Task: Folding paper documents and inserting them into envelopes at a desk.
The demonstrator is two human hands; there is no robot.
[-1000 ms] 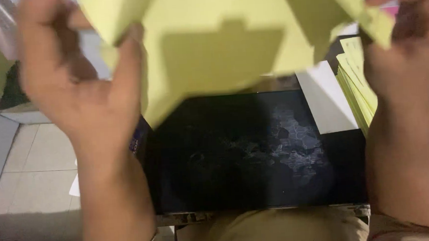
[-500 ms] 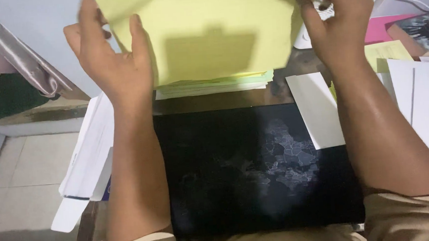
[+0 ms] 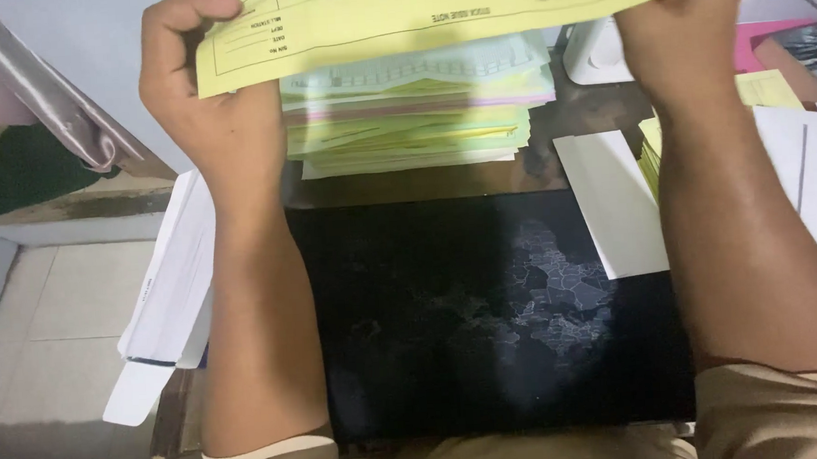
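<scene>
At the left desk edge, white booklets overhang the floor. The left hand, fingers closed on the yellow sheet, has dropped from half a second ago; the sheet now hangs flatter, just above the paper stack. That suggests it is being laid there. The black mat lies bare. The right hand pinches the sheet's other end, white sheets crowding beside it.
</scene>
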